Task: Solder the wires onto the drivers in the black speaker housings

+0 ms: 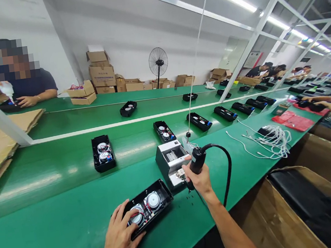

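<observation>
My left hand (122, 228) grips the near left end of a black speaker housing (165, 194), thumb on its near side and fingers over the top. Two round silver speaker drivers (153, 201) and red wires sit inside it. My right hand (199, 176) is wrapped round a black electric screwdriver (198, 160), whose thick cable curves off to the right. The screwdriver's lower end is beside a grey and black screw feeder (171, 161); my hand partly hides its tip. Several tiny dark screws (189, 197) lie on the green bench near the feeder.
Several black housings (103, 153) lie on the green conveyor (67, 160) beyond the bench. White cables (272, 141) and a red bag (293, 118) are to the right. An open carton (263, 208) stands below the bench edge. A co-worker (27, 82) sits across at the left.
</observation>
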The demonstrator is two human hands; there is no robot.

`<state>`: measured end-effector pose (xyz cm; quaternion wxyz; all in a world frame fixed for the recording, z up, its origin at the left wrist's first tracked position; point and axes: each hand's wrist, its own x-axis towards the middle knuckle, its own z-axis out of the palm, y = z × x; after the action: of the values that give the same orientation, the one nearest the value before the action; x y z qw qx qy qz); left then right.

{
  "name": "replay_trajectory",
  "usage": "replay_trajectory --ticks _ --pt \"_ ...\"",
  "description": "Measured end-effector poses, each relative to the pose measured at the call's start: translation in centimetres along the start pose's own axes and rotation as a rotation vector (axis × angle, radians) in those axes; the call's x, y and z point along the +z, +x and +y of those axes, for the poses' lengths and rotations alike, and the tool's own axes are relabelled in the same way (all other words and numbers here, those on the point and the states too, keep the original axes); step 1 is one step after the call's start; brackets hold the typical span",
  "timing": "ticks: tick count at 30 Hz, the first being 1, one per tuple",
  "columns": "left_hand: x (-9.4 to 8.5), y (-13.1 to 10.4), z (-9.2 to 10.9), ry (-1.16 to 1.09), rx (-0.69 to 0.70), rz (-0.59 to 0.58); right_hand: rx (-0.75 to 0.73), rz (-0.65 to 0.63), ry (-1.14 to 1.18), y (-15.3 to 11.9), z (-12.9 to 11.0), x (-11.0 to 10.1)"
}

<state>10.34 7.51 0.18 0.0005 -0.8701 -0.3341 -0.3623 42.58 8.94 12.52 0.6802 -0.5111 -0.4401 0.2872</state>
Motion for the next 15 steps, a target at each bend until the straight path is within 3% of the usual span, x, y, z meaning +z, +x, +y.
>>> replay_trajectory --ticks 6,15 --pt "-1.1 0.9 0.4 0.029 0.048 -0.011 0.066 0.001 0.131 -2.0 0.4 -0.3" --pt "-1.4 1.0 0.3 0.030 0.060 -0.009 -0.199 0.281 0.179 -0.5 -1.1 -0.4"
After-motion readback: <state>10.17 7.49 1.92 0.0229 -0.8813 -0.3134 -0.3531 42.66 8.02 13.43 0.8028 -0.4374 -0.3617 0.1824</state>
